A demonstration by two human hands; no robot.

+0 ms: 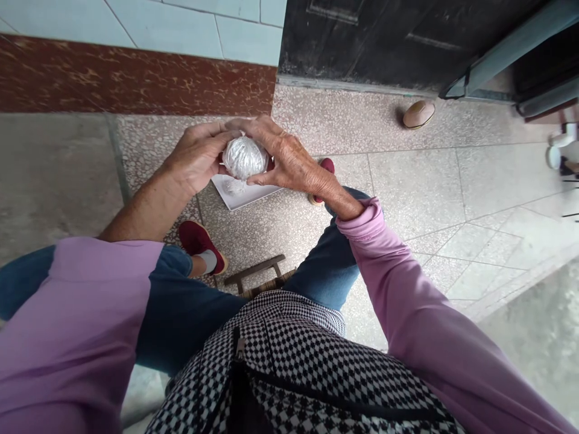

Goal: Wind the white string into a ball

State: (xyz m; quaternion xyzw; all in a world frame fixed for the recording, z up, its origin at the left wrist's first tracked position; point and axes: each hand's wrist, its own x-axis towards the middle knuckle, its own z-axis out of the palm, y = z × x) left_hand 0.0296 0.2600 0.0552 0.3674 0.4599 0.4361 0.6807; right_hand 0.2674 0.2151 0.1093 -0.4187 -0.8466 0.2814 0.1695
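Note:
A round ball of shiny white plastic twine (245, 158) is held up between my two hands. My left hand (199, 154) is closed around its left side, fingers curling over the top. From the other side my right hand (286, 150) grips it, thumb along the lower edge and fingers across the top. Below the ball a white tray (257, 198) lies on the floor, partly hidden by my hands. On the tray is a small white tangled bit (235, 187), too small to make out well.
My red shoes (196, 241) stand on the speckled floor. A wooden stool frame (257, 274) is between my legs. A rounded brown object (418, 114) lies near the dark door (362, 48). The tiled wall (172, 24) rises ahead.

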